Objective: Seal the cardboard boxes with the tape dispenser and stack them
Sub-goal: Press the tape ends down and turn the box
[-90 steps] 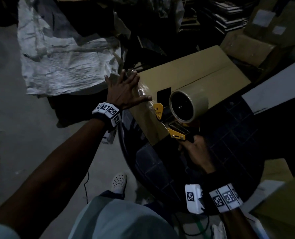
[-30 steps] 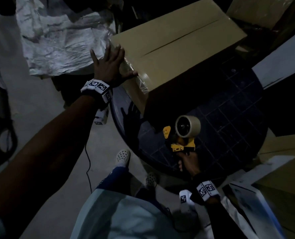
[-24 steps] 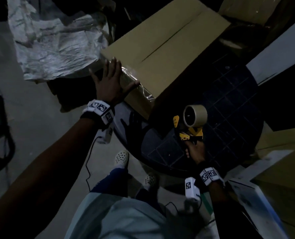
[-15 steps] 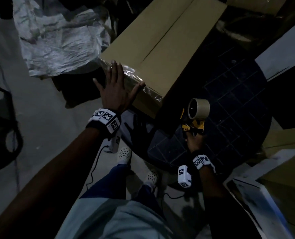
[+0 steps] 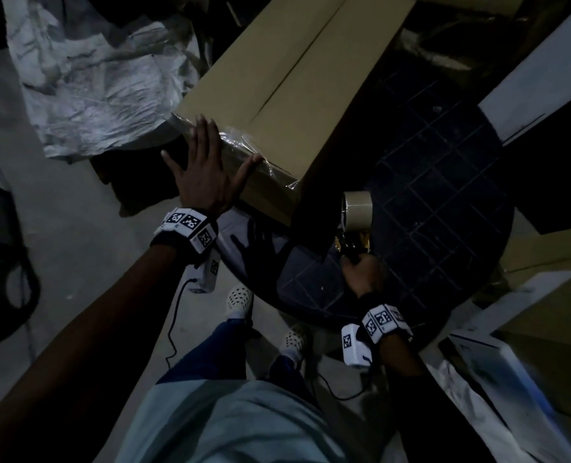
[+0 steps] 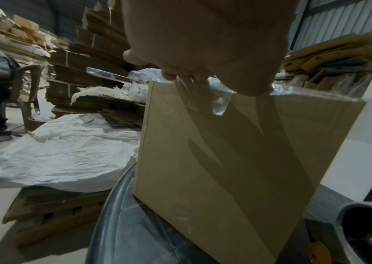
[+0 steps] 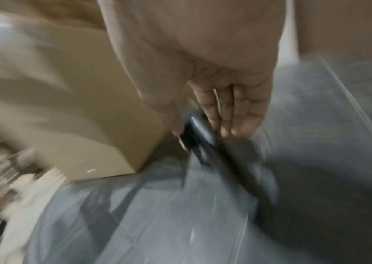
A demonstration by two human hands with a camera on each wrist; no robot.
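The cardboard box point(image 5: 287, 95) sits on the round dark counter point(image 5: 444, 182), overhanging its near edge. Left hand point(image 5: 203, 168) presses flat, fingers straight, on the taped corner. Right hand point(image 5: 361, 272) grips the tape dispenser point(image 5: 356, 215) beside the box. White sheeting point(image 5: 93, 95) lies on the floor to the left.

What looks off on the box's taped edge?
The clear tape along the cardboard box's near edge is wrinkled and bunched, not flat, beside the left hand pressing it. The top centre seam looks untaped.
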